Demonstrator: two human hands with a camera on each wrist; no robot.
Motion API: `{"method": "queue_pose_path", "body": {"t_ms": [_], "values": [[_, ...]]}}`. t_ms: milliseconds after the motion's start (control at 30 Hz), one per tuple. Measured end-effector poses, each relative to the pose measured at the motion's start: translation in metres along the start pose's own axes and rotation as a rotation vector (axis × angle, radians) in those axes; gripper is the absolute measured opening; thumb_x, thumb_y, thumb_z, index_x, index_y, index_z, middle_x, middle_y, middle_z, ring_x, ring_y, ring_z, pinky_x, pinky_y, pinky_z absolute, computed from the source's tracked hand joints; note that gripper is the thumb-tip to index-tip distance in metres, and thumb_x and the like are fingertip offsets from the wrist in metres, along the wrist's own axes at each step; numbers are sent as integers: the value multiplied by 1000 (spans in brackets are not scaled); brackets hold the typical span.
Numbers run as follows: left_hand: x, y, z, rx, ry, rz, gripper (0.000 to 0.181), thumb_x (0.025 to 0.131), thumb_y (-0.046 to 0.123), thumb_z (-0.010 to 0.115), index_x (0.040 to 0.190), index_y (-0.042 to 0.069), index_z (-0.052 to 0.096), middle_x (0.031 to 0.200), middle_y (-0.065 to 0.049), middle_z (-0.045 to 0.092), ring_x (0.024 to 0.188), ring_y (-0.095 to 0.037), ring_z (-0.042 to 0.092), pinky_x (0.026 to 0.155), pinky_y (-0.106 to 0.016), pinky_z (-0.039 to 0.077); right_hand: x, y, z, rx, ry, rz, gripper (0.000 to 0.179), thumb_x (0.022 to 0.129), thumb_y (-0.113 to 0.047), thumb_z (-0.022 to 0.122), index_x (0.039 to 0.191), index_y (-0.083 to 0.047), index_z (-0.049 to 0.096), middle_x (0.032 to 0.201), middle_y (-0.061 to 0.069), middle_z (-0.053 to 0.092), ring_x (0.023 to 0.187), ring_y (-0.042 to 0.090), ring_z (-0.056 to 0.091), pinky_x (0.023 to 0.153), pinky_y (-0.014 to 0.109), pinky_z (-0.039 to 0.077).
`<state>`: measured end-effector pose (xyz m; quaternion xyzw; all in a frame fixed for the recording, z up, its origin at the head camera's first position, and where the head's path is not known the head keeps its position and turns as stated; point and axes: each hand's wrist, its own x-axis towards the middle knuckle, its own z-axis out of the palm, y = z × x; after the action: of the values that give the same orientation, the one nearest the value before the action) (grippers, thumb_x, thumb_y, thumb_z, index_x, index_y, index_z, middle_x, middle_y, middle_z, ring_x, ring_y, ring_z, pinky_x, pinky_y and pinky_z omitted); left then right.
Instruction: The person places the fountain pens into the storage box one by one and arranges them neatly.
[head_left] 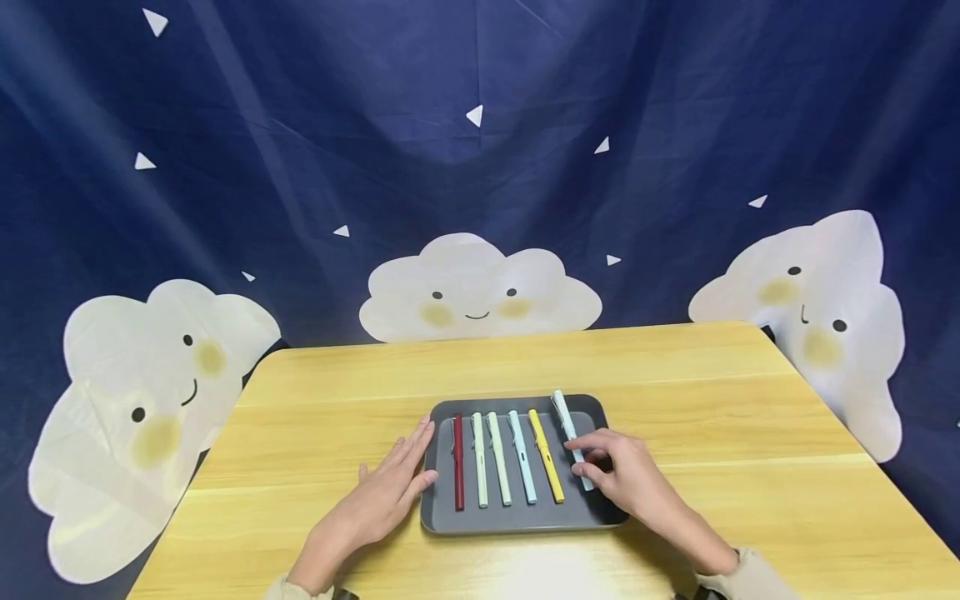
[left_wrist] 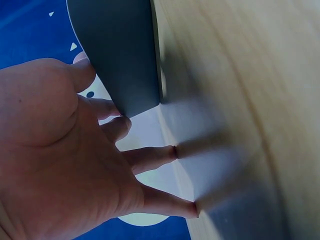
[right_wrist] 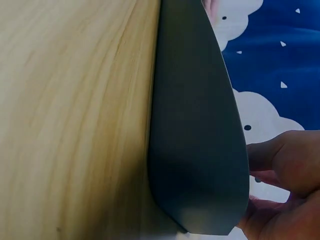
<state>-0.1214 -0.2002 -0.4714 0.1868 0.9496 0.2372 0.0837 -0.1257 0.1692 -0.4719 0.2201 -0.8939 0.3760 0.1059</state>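
A dark grey tray (head_left: 517,523) holds a row of clip-capped pens, lying roughly parallel. From the left come a dark red pen (head_left: 459,467), two pale green pens, a light blue pen (head_left: 523,458) and a yellow pen (head_left: 547,458). At the tray's right end, my right hand (head_left: 633,475) pinches a pale blue pen (head_left: 564,415) between thumb and fingers near its lower part; the pen slants. My left hand (head_left: 386,496) has its fingers spread against the tray's left edge. In the right wrist view the tray's wall (right_wrist: 197,125) hides the pens.
The tray stands on a light wooden table (head_left: 315,433) near its front side. Behind the table hangs a dark blue curtain (head_left: 420,100) with smiling white clouds (head_left: 480,275) and small white triangles.
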Motion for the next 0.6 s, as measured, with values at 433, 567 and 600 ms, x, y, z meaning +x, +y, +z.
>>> {"method": "queue_pose_path", "body": {"t_ms": [433, 567, 600], "values": [[1, 1, -1, -2, -9, -3, 67, 110, 45, 42, 167, 26, 11, 170, 12, 2, 152, -41, 24, 100, -88, 15, 3, -7, 2, -31, -160, 60, 23, 85, 0, 82, 108, -3, 79, 94, 3, 71, 79, 11, 71, 67, 24, 57], [0, 0, -1, -3, -8, 2, 67, 110, 45, 42, 167, 26, 12, 171, 9, 4, 151, -41, 25, 99, -89, 15, 5, -8, 6, -41, -170, 80, 22, 85, 0, 81, 107, -3, 79, 95, 3, 71, 79, 8, 70, 66, 22, 56], [0, 0, -1, -3, -8, 2, 67, 110, 45, 42, 167, 26, 12, 171, 8, 4, 151, -42, 25, 99, -89, 15, 5, -9, 7, -47, -168, 83, 22, 85, 0, 82, 107, -3, 79, 94, 3, 70, 78, 7, 69, 66, 22, 56]]}}
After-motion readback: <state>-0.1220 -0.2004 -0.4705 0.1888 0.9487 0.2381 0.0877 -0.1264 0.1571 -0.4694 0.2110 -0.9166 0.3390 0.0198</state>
